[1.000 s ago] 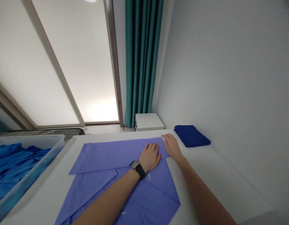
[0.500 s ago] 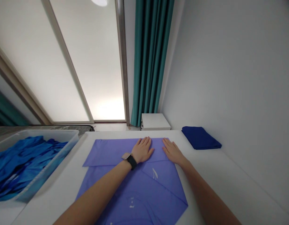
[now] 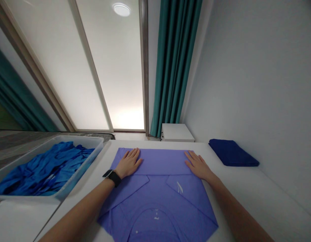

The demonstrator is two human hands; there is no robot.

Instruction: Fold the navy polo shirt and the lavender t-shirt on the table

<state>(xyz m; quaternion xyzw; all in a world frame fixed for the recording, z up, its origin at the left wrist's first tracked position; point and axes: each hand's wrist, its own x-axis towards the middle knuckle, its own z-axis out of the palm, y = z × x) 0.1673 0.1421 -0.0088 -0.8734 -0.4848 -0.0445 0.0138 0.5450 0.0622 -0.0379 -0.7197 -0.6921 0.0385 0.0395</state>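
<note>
A purple T-shirt (image 3: 158, 196) lies on the white table, its neckline toward me and its far end folded over in a straight band. Both sides are turned inward, and a small white logo shows on the right part. My left hand (image 3: 128, 163), with a dark watch at the wrist, rests flat on the folded band at the far left corner, fingers spread. Flat on the far right corner of that band is my right hand (image 3: 198, 165), its fingers also apart. Neither hand grips anything.
At the left stands a translucent white bin (image 3: 98, 146) with crumpled blue clothes (image 3: 52, 168) in it. A folded navy garment (image 3: 232, 153) lies at the right against the wall. Beyond the table are a white cabinet (image 3: 177, 132) and a green curtain (image 3: 177, 67).
My left hand has moved left across the band to the far left corner. The shirt's left side is now folded inward. My right hand stays at the right corner, and the view has turned left.
</note>
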